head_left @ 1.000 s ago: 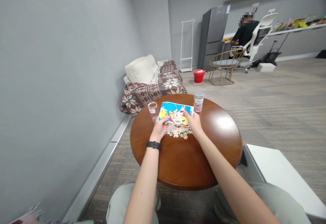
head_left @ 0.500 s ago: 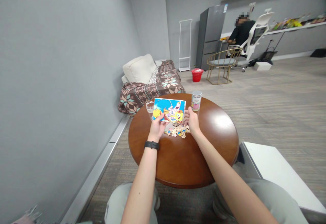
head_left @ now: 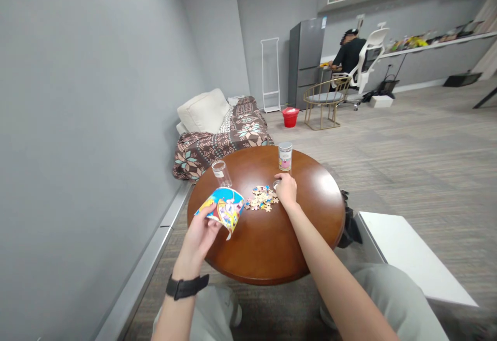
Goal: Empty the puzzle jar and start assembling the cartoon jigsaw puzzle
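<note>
Softly curled sheet (left hand), knobbly puzzle pieces, glossy round table

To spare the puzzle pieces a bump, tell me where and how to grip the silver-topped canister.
Probably best: grip the canister around its middle, coming from its right. It stands upright with straight, round sides; the puzzle pieces lie nearer and to its left.

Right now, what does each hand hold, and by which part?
The left hand holds the curved picture sheet by its lower left edge. The right hand is at a small round object; whether it grips it cannot be told.
</note>
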{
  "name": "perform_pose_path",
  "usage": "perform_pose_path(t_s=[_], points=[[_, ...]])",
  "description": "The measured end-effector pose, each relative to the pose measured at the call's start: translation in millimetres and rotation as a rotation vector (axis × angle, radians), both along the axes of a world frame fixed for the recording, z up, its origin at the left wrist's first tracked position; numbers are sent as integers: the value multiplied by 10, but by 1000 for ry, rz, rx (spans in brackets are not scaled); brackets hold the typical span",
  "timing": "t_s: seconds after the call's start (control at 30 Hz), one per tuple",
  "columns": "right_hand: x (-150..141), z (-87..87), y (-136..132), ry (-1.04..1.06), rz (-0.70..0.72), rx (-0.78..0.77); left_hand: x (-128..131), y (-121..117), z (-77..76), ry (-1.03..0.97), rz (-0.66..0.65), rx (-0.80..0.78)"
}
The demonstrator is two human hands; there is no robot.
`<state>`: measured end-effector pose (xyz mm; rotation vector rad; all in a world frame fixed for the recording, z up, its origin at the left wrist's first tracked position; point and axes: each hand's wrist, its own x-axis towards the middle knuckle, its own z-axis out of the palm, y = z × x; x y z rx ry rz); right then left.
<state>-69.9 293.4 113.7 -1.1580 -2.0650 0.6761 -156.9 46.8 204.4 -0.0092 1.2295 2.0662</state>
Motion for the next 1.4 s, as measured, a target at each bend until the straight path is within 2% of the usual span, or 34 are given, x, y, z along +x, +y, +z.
perform_pose_path(t_s=[0.07, 0.17, 0.27, 0.33, 0.4, 0.5, 0.57, 0.6, 0.7, 0.73, 0.77, 0.9, 1.03, 1.4], points=[[22, -3, 12, -18, -29, 23, 44, -210, -149, 53, 34, -174], [38, -8, 25, -45, -33, 36, 22, -435, -406, 264, 81, -315], [39, -16, 28, -67, -28, 37, -61, -600, -606, 446, 309, -573], [38, -20, 27, -75, -27, 35, -100, -697, -678, 677, 352, -801], [37, -19, 25, -81, -29, 34, -104, -774, -706, 962, 303, -1009], [37, -12, 21, -86, -32, 34, -60, -804, -704, 1324, 297, -1199], [38, -6, 18, -83, -27, 33, -25, -756, -708, 1529, 260, -1202], [39, -3, 18, -79, -21, 30, -9, -716, -716, 1611, 172, -1158], [47, 5, 19, -64, 5, 19, 50, -567, -758, 1664, -286, -1004], [52, 8, 22, -64, 10, 18, 77, -516, -769, 1642, -396, -1009], [58, 10, 27, -68, 12, 20, 107, -468, -774, 1622, -450, -1037], [97, 10, 65, -65, -61, 45, 208, -283, -733, 1599, -530, -1121], [135, 6, 103, -36, -159, 49, 215, -70, -679, 1646, -585, -1102], [162, 26, 126, 45, -158, -5, 315, 469, -658, 1710, -649, -988]])
